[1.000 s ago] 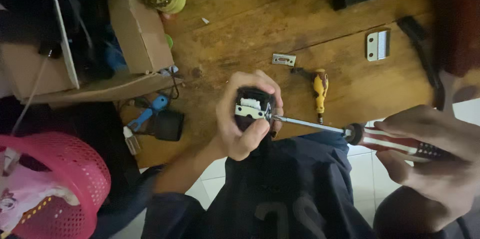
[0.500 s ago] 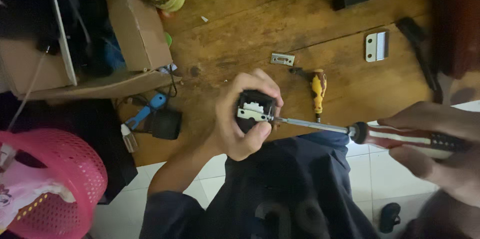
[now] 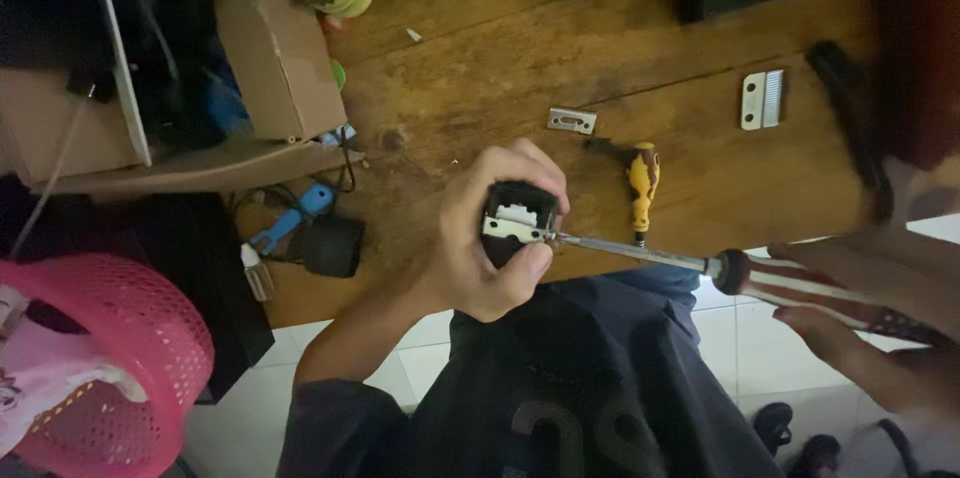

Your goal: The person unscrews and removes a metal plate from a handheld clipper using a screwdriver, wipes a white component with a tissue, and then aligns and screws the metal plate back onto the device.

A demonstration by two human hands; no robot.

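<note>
Wooden desk carries a cardboard box at its left edge. At the near edge, left hand grips a black clipper head; right hand clasps the screwdriver touching it.

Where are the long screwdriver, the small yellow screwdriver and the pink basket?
Long screwdriver (image 3: 640, 254): head view, on the middle of its metal shaft.
Yellow screwdriver (image 3: 643, 178): head view, on its yellow handle, lying on the wood.
Pink basket (image 3: 150, 338): head view, on its mesh wall, lower left.
</note>
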